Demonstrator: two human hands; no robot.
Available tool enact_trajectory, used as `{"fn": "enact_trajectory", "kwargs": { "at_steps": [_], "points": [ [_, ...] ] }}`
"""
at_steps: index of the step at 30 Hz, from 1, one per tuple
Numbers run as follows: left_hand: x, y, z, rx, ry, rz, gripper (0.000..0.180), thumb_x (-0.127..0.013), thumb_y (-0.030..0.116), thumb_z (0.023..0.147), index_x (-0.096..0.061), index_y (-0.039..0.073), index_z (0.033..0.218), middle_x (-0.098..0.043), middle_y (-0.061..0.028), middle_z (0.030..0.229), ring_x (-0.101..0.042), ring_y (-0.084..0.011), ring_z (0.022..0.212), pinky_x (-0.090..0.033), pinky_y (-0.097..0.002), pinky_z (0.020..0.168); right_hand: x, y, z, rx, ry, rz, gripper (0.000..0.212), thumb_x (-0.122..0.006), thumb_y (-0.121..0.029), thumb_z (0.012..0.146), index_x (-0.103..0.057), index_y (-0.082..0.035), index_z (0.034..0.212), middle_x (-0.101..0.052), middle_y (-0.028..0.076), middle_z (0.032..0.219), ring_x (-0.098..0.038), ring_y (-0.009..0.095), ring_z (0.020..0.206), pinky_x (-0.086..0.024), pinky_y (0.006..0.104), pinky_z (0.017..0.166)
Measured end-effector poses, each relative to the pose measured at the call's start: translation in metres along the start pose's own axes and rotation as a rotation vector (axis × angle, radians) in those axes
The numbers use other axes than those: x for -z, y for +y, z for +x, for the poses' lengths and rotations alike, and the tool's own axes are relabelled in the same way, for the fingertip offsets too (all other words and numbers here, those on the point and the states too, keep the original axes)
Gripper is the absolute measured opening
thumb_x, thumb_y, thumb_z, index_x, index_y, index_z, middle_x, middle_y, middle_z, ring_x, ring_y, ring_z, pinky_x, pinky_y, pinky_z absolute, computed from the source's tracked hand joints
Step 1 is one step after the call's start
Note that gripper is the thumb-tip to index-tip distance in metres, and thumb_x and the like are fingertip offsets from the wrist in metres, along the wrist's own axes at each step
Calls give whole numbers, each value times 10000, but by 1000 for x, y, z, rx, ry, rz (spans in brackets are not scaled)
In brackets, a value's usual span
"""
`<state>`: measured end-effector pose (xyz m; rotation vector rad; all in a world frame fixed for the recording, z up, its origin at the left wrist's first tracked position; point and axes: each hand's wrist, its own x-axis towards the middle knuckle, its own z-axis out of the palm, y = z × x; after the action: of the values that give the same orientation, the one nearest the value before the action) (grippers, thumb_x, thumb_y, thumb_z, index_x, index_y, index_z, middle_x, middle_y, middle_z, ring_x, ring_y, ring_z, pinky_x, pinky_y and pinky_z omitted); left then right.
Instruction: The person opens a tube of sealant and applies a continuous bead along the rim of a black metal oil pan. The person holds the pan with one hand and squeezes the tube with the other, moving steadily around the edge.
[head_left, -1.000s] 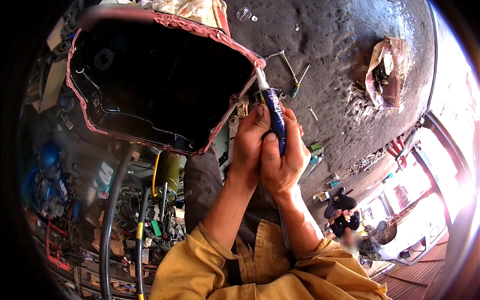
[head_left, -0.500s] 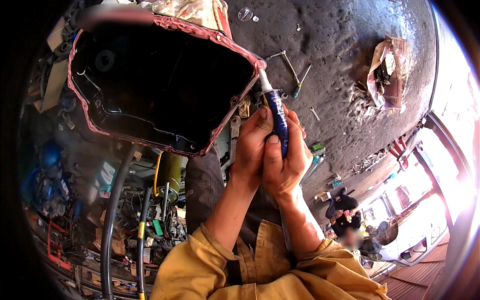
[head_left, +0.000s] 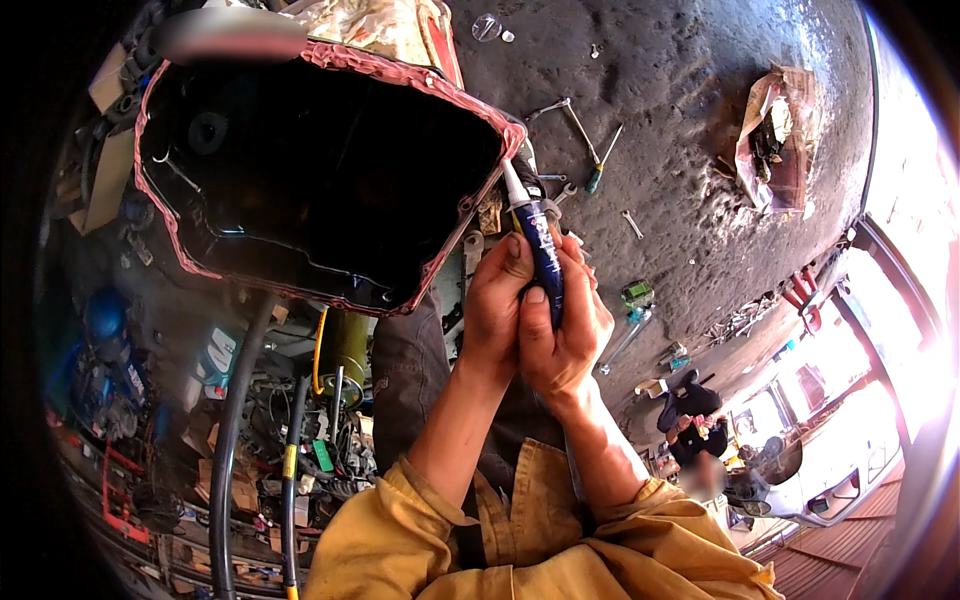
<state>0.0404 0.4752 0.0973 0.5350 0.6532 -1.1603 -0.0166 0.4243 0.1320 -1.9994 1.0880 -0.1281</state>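
Both my hands close round a dark blue sealant tube (head_left: pixel 543 255) with a white nozzle. My left hand (head_left: pixel 494 300) grips its left side, thumb up against the tube. My right hand (head_left: pixel 570 325) wraps it from the right, thumb pressed on its lower part. The nozzle tip meets the right rim of a black oil pan (head_left: pixel 330 160), just below the right corner. A thick, uneven bead of pink sealant (head_left: pixel 420 72) runs along the pan's far and right-hand rim. Thinner pink sealant lines the left and near edges. The far left corner is blurred out.
Wrenches and a screwdriver (head_left: pixel 596 176) lie on the dark floor right of the pan. A torn carton (head_left: pixel 778 140) lies farther right. Hoses (head_left: pixel 232 440), a green cylinder (head_left: pixel 347 350) and cluttered parts fill the left. Another person (head_left: pixel 692 430) is at the lower right.
The tube and both hands have moved slightly toward me and left. The nozzle tip has slid from the pan's right corner down along the right rim.
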Motion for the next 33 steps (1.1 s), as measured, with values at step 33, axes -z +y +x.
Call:
{"fn": "enact_trajectory", "kwargs": {
  "at_steps": [33],
  "points": [
    [4, -10, -3, -37, -8, -4, 398, -496, 405, 1020, -571, 36, 1148, -639, -89, 1052, -641, -249, 971, -495, -398, 962, 9, 7, 1, 7, -56, 78, 385, -600, -169, 889, -607, 118, 1146, -676, 288, 1073, -681, 401, 1029, -498, 406, 949]
  ]
}}
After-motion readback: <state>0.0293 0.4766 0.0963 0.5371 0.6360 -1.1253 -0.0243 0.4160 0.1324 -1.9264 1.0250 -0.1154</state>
